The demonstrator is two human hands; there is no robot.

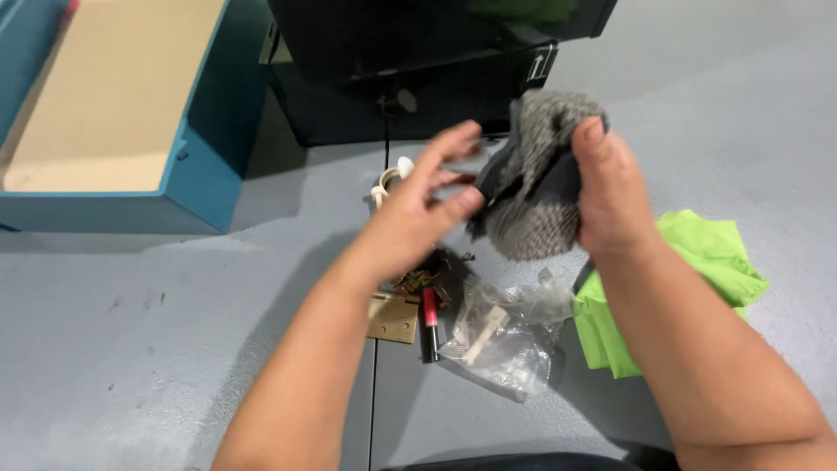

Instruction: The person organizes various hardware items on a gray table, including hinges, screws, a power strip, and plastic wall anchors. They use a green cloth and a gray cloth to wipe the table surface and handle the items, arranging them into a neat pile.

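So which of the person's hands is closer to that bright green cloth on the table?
The right. The right hand, gripping a grey knitted glove, is just above and left of the green cloth. The left hand is farther left, over the brass hinge and small hardware.

Both your arms are bare all the way up to the bottom edge of the frame, no sleeves showing. Your left hand [417, 209] and right hand [613, 196] have no gloves, rings, or watch. Short, plain nails on your fingers.
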